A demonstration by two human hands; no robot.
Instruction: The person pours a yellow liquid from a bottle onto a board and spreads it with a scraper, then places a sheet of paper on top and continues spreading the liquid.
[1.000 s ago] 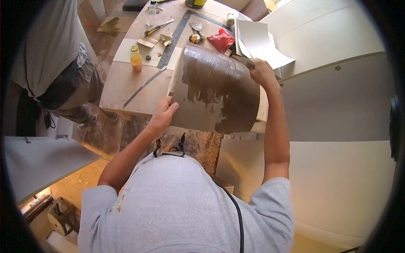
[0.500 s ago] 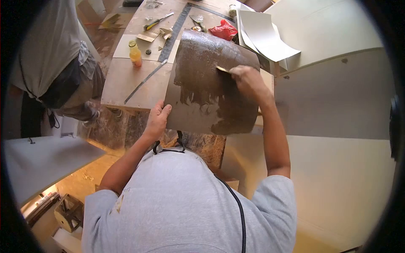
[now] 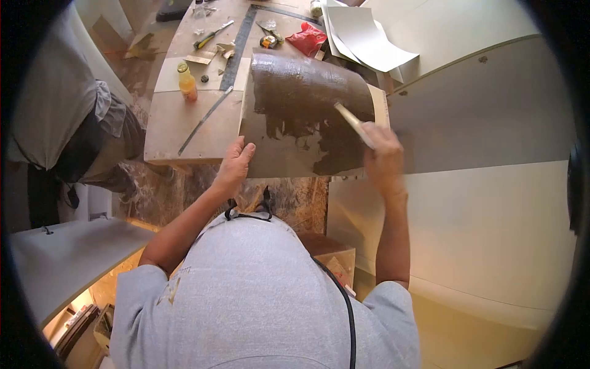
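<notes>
A bendable brown sheet (image 3: 279, 144) lies over the table's near edge, its far end curved and shiny. A dark wet coating covers its far and right parts, ending in a ragged line. My left hand (image 3: 235, 163) grips the sheet's left edge, with the thumb on top. In my right hand (image 3: 384, 154), at the sheet's right side, is a pale flat spreader (image 3: 351, 120). Its tip is over the dark coating and its lower part is smeared by motion.
On the table (image 3: 203, 135) are a bottle of orange liquid (image 3: 187, 83), a metal strip (image 3: 206, 120), a utility knife (image 3: 213, 35), a tape measure (image 3: 268, 42) and a red bag (image 3: 306, 39). White sheets (image 3: 375, 43) lie back right. Another person (image 3: 58, 92) stands at left.
My right hand has moved down and right across the sheet with the spreader, now at its right edge. The left hand keeps its hold, and the view has shifted slightly.
</notes>
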